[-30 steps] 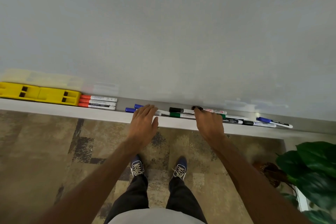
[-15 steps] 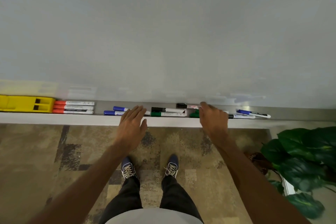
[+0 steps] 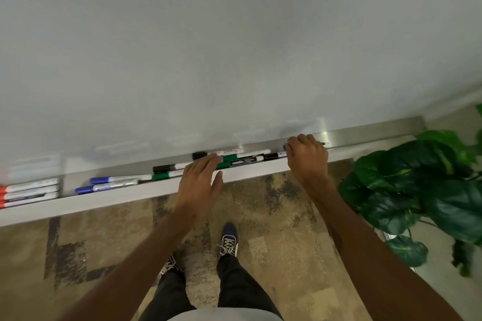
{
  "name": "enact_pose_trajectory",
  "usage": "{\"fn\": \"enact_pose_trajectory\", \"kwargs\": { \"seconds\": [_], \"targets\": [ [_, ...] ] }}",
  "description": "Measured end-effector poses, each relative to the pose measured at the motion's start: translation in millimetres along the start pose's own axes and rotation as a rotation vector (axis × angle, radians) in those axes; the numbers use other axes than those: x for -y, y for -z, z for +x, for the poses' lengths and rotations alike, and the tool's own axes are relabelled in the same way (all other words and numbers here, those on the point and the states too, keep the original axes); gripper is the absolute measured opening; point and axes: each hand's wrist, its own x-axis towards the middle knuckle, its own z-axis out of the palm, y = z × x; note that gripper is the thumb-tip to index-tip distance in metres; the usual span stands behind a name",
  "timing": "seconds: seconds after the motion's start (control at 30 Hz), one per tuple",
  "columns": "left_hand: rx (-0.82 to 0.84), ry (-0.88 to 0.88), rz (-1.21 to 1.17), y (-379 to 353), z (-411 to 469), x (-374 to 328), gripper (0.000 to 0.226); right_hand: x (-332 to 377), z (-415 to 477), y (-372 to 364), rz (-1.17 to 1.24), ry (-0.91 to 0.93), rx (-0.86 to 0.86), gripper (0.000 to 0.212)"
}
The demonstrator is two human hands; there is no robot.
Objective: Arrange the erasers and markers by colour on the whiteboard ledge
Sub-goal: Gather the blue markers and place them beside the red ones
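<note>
Markers lie along the whiteboard ledge (image 3: 104, 202). From the left come three red markers (image 3: 28, 191), two blue markers (image 3: 114, 182), then a black marker (image 3: 167, 167) above a green marker (image 3: 164, 176). Further right is a mixed cluster with a black-capped marker (image 3: 199, 155), a green one (image 3: 229, 157) and a black-labelled one (image 3: 245, 162). My left hand (image 3: 200, 180) hovers flat over the ledge with fingers apart, holding nothing. My right hand (image 3: 307, 159) is curled around a blue marker (image 3: 283, 154) at the row's right end, its dark tip poking out past my knuckles.
The whiteboard (image 3: 234, 47) fills the upper view. A large leafy plant (image 3: 417, 185) stands close to my right arm, just past the ledge's right end. Patterned carpet and my shoes are below.
The view has swung right, so the yellow erasers have left the frame. My right hand moved right along the ledge and closed on the blue marker. My left hand slid right too.
</note>
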Motion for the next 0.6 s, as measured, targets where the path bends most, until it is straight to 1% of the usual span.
{"fn": "enact_pose_trajectory", "kwargs": {
  "seconds": [0.07,0.13,0.2,0.3,0.43,0.5,0.6],
  "targets": [
    [0.020,-0.018,-0.019,-12,11,-21,0.040,-16,2,-4,0.081,-0.054,0.014,0.013],
    [0.042,-0.029,-0.058,-24,22,-42,0.040,-33,6,-10,0.180,-0.157,0.010,0.018],
    [0.096,-0.016,-0.125,-38,34,-62,0.040,-51,11,-15,0.234,-0.213,0.000,0.021],
    [0.178,0.055,-0.267,-58,55,-91,0.040,-76,15,-24,0.176,-0.154,0.033,0.023],
    [0.250,0.216,-0.465,-78,82,-123,0.043,-98,22,-33,0.094,-0.052,0.129,0.036],
    [0.285,0.272,-0.484,-87,93,-130,0.046,-102,26,-35,0.068,0.003,0.180,0.038],
    [0.283,0.298,-0.483,-98,102,-131,0.045,-106,31,-36,0.028,0.067,0.219,0.036]
  ]
}}
